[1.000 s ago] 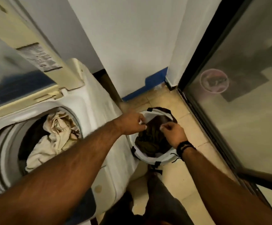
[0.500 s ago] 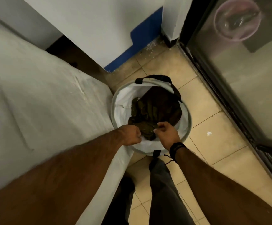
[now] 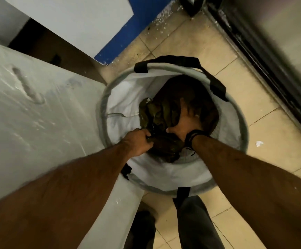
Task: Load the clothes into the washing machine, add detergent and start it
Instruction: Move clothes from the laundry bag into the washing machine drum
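1. The laundry hamper (image 3: 174, 174) is taken as the landmark; it stands on the tiled floor (image 3: 275, 155), its left side close against the white side of the washing machine (image 3: 38, 112), whether touching cannot be told.
2. The dark clothes (image 3: 164, 114) lie low inside the hamper, an olive piece toward its left and a darker brown mass toward its far right.
3. The left hand (image 3: 137, 142) is seen just inside the hamper's near-left rim, fingers curled tight round a bunched fold of the olive cloth.
4. The right hand (image 3: 183, 123) is sunk deeper toward the hamper's middle, thumb spread and fingers buried in the cloth; a grip seems likely, but how far the fingers are closed cannot be told.
5. Only part of the load may be gathered, so a loose piece could be dropped back into the hamper or onto the floor during the lift.
6. The soft hamper could be dragged up or tipped if cloth catches on its rim or on the black handles (image 3: 216, 88) at its far side.
7. Open room is found straight above the hamper; to its left the machine's wall blocks sideways travel, so the bundle would have to be raised above that wall first.
8. To the hamper's right, a strip of floor is left before the dark door frame (image 3: 264, 56).
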